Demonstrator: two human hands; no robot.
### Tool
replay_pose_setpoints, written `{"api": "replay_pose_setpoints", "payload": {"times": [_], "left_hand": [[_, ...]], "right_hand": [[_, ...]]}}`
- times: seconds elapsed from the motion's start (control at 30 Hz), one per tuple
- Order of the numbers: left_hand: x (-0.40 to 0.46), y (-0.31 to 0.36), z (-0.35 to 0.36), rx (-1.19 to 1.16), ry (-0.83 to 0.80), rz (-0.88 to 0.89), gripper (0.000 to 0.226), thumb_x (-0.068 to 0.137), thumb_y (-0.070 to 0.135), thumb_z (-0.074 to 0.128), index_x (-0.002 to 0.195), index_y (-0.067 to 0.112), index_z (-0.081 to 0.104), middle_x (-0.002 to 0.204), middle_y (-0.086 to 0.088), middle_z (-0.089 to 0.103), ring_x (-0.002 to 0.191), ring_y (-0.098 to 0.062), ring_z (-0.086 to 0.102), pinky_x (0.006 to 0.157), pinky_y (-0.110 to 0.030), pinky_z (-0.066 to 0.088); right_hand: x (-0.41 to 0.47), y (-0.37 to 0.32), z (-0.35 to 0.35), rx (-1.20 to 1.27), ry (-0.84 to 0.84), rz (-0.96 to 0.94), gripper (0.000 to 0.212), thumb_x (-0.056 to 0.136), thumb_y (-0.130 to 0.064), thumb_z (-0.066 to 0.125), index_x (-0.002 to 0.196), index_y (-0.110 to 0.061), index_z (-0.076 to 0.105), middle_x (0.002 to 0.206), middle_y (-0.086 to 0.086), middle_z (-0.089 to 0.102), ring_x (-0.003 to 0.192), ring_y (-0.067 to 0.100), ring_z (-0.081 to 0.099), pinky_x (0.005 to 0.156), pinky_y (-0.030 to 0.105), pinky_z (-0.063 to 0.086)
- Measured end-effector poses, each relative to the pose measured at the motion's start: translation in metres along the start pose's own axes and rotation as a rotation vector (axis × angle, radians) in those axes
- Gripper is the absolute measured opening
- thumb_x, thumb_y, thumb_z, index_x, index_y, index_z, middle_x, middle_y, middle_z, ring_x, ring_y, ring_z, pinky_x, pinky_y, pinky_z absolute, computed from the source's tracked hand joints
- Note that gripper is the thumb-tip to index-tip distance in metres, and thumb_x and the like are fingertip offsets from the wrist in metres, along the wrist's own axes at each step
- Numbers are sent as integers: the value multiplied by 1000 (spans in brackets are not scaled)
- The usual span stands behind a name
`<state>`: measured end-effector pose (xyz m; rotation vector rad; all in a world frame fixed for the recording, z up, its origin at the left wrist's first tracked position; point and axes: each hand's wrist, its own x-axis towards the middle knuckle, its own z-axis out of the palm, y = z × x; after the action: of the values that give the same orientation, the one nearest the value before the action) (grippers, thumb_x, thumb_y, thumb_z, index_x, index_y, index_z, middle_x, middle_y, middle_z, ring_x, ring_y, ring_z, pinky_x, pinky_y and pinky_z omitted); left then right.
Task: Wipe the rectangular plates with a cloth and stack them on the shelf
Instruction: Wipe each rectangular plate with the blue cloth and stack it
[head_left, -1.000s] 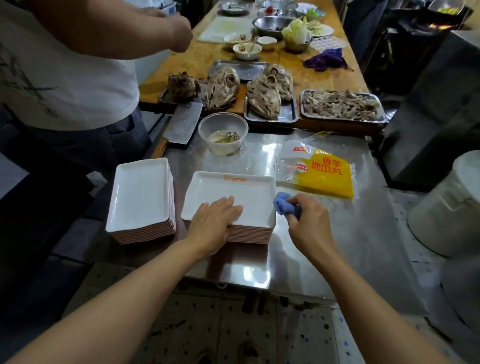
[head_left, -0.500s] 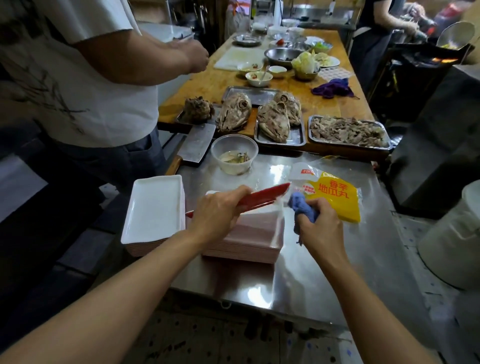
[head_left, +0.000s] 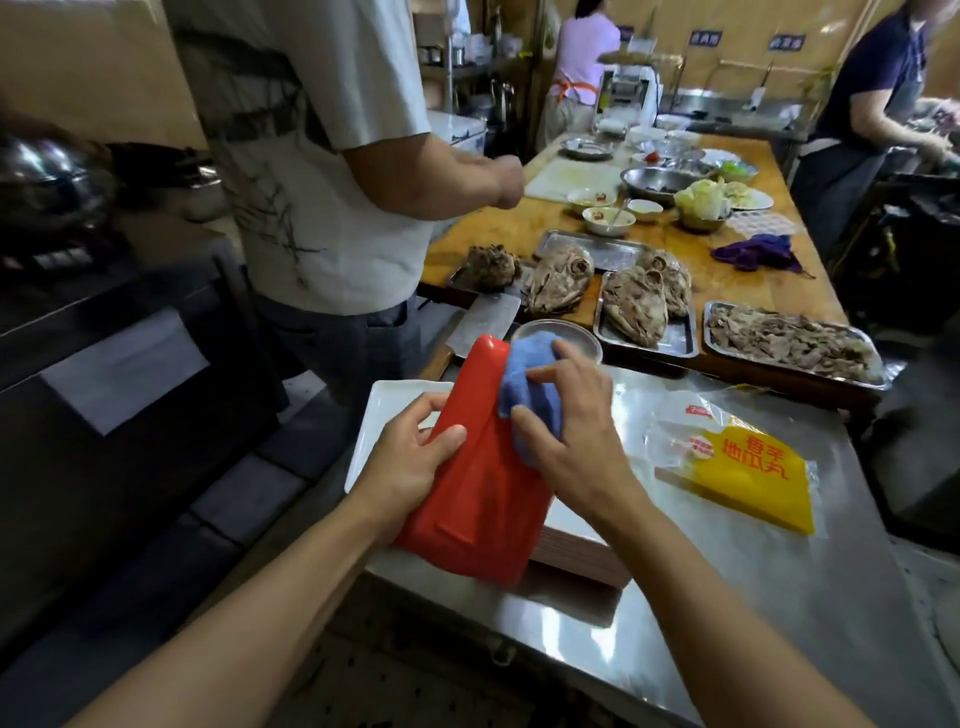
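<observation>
- Holding a rectangular plate (head_left: 480, 488) tilted up with its red underside toward us, our left hand (head_left: 410, 462) has its grip closed on the plate's left edge, thumb laid across the red face.
- We press a blue cloth (head_left: 530, 389) against the plate's upper right part with our right hand (head_left: 571, 436); its grip is bunched round the cloth, fingers spread over it.
- Under the raised plate, at 6 o'clock from it, we see a stack of plates (head_left: 576, 551) on the steel table (head_left: 753, 597), with pinkish edges showing.
- At 9 o'clock of the plate sits a second stack (head_left: 384, 415), its white top plate partly hidden by our left hand.
- At 3 o'clock lies a yellow packet (head_left: 748, 473) in clear wrap, well apart from the plates.
- At 12 o'clock, just past the cloth, we make out a clear bowl (head_left: 576, 338) and a cleaver (head_left: 485, 322).
- Farther on, metal trays (head_left: 691, 343) of cooked meat rest on a wooden table (head_left: 519, 228), with a person in a white shirt (head_left: 322, 171) standing at 11 o'clock.
</observation>
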<state>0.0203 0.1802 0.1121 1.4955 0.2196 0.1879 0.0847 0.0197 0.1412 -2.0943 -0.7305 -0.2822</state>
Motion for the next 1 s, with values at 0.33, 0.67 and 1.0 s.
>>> {"api": "replay_pose_setpoints", "payload": {"times": [0.33, 0.67, 1.0], "left_hand": [[-15, 15, -14, -195, 56, -13, 17, 93, 2, 51, 105, 11, 58, 74, -11, 70, 59, -19, 66, 56, -29, 56], [-8, 14, 3, -326, 174, -15, 15, 93, 2, 50, 96, 15, 57, 69, -6, 69, 58, -16, 64, 59, -32, 57], [23, 6, 25, -507, 321, 3, 13, 93, 8, 53, 93, 20, 59, 67, 1, 71, 59, -12, 67, 51, -28, 54]], "right_hand": [[25, -12, 32, -254, 18, -216, 25, 87, -21, 53, 102, -2, 55, 124, 16, 53, 108, 36, 51, 93, 43, 38], [11, -1, 30, 50, 178, 143, 26, 90, -13, 51, 111, -7, 35, 122, 12, 40, 114, 25, 41, 97, 32, 33], [-34, 7, 18, 180, 112, 319, 34, 84, -15, 59, 92, -30, 30, 102, 5, 50, 92, 23, 52, 75, 31, 40]]}}
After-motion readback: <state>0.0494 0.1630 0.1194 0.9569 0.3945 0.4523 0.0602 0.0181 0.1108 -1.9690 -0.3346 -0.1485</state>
